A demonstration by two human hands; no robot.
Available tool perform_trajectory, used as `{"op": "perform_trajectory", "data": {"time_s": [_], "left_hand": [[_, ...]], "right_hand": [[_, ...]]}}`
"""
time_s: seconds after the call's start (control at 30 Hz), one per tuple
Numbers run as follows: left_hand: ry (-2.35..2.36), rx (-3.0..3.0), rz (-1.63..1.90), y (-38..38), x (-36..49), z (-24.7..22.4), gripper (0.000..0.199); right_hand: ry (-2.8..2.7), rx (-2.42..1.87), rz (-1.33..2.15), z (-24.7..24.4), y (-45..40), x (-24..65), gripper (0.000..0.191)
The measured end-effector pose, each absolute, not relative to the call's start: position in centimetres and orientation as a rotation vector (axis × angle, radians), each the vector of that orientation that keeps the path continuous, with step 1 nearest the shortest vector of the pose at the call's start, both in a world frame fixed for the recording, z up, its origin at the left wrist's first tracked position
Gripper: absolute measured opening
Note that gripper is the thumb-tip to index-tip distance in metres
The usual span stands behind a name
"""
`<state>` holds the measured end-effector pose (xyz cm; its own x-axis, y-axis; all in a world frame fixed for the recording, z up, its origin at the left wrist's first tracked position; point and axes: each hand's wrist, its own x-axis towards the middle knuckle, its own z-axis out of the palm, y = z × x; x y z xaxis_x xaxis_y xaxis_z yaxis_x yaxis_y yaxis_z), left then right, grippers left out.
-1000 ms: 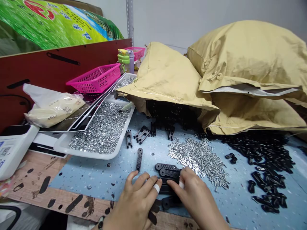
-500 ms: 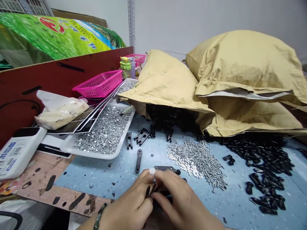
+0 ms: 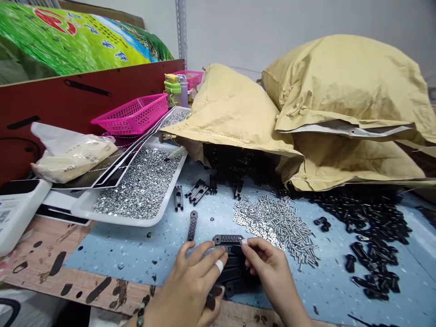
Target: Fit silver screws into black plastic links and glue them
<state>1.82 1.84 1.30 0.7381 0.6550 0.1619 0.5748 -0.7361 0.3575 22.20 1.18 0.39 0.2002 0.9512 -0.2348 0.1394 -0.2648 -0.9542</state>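
Observation:
My left hand (image 3: 195, 284), with white tape on one finger and a beaded bracelet at the wrist, curls round a black part (image 3: 211, 297) low in the palm. Its fingertips reach over a group of black plastic parts (image 3: 238, 274) at the front of the blue mat. To the right, my right hand (image 3: 267, 268) has thumb and forefinger closed at the right end of a grey-black lattice arm (image 3: 228, 239); what they pinch is too small to name. Another lattice arm (image 3: 192, 226) lies beyond my left hand. Silver screws (image 3: 294, 231) and nuts (image 3: 252, 218) are heaped behind my right hand.
A white tray (image 3: 155, 221) of small metal nuts stands at the left, beside a pink basket (image 3: 134, 116) and a plastic bag (image 3: 75, 159). Large tan sacks (image 3: 238, 109) fill the back. Many small black parts (image 3: 371, 222) lie at the right.
My hands have moved apart; the right one has shifted right to the lattice arm's end, and the left has spread lower over the parts. The view has shifted slightly.

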Motion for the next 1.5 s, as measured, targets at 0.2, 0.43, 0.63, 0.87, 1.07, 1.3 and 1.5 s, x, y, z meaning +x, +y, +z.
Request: {"op": "perform_trajectory", "data": {"time_s": [0.2, 0.43, 0.63, 0.87, 1.07, 1.3, 1.5], "left_hand": [[0.969, 2.703, 0.43, 1.8, 2.0, 1.1, 0.059], [0.943, 2.694, 0.407, 1.9, 1.6, 0.6, 0.062], [0.915, 2.723, 0.379, 1.9, 1.5, 0.3, 0.063], [0.906, 2.71, 0.427, 2.1, 1.8, 0.5, 0.059], [0.945, 2.697, 0.446, 2.3, 2.8, 1.2, 0.057], [0.956, 2.628, 0.421, 2.7, 3.2, 1.6, 0.058], [0.903, 2.411, 0.473, 3.3, 2.3, 4.5, 0.066]], "right_hand": [[-1.083, -1.583, 1.17, 0.1, 1.4, 21.9, 0.025], [-1.205, -1.651, 1.053, -0.3, 1.2, 21.9, 0.024], [-1.168, -1.619, 1.112, -0.3, 1.2, 21.9, 0.026], [-1.427, -1.733, 0.852, 0.2, 1.2, 21.6, 0.023], [-1.555, -1.802, 0.732, 0.2, 1.6, 21.4, 0.008], [-1.77, -1.942, 0.479, 0.9, 1.6, 22.9, 0.017], [-2.042, -1.442, 0.509, 4.3, 0.3, 20.9, 0.033]]}}
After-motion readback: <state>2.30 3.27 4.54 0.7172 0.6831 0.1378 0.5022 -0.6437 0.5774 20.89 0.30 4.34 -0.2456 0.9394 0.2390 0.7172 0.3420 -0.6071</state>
